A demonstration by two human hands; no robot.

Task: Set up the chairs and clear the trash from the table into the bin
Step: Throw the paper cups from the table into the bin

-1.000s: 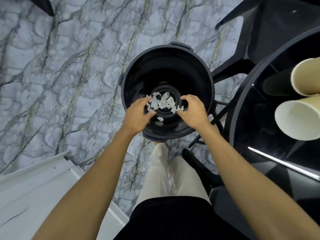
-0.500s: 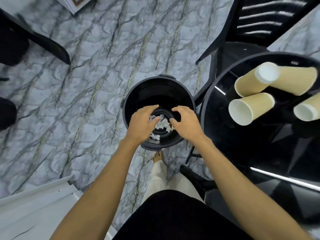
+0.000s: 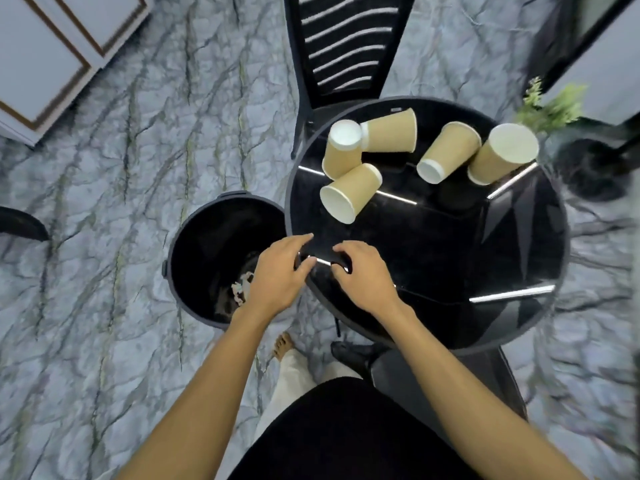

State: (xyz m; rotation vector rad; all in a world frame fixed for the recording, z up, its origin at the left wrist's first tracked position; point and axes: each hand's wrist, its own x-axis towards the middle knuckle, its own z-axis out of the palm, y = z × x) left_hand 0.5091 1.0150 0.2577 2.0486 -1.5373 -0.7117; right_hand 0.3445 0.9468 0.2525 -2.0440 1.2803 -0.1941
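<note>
Bin (image 3: pixel 207 258) centre-left, white scraps (image 3: pixel 242 289) already at bottom, so part done. Left hand (image 3: pixel 277 275) and right hand (image 3: pixel 363 275) mid-frame at surface (image 3: pixel 450 271) edge, grip loose, holding nothing. Five paper cups (image 3: pixel 349 194) upper right, not binned yet. Chair (image 3: pixel 343 46) at top tucked in; guess roughly halfway lol.

Café-like room: marble floor (image 3: pixel 104 209), round table (image 3: pixel 450 271)

- Bin (image 3: pixel 207 258) on the floor (image 3: pixel 104 202), just left of the tabletop (image 3: pixel 450 254) — scraps (image 3: pixel 242 289) inside it.
- Five cups (image 3: pixel 349 194) on the tabletop's far half.
- Chair (image 3: pixel 343 50) behind the tabletop.
</note>
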